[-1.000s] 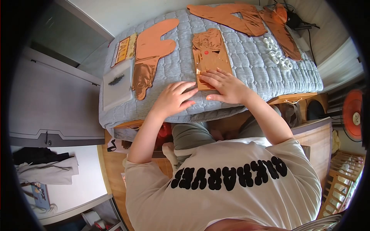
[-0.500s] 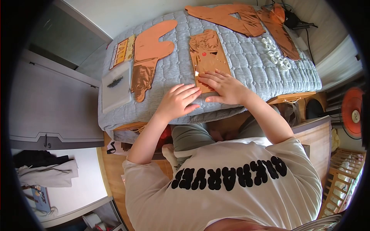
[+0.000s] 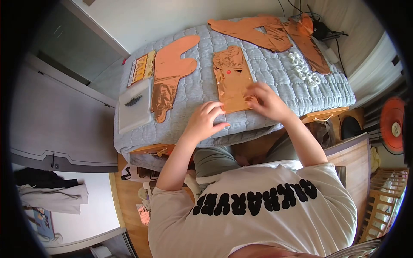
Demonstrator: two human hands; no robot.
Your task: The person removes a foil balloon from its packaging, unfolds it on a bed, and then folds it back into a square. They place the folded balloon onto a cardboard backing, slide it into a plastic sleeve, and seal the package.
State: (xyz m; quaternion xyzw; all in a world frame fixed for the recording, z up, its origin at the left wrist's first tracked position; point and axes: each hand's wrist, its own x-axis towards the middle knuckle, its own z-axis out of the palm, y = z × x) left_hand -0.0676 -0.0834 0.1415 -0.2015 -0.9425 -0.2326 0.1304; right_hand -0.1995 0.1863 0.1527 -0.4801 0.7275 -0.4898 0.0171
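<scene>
This room (image 3: 172,19) is serving as a home bedroom: a quilted cover (image 3: 194,93) is dressing a wooden bed (image 3: 333,113), garments (image 3: 56,198) are lying on a white surface (image 3: 102,204), and a fan (image 3: 390,118) and a slatted wooden rail (image 3: 382,202) are standing at right.

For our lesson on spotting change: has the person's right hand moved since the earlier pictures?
Yes. Judged against the white rings on the quilt, the right hand has shifted to the right, closer to them.

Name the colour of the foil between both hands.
The foil is copper-orange, clearest in head view.
</scene>
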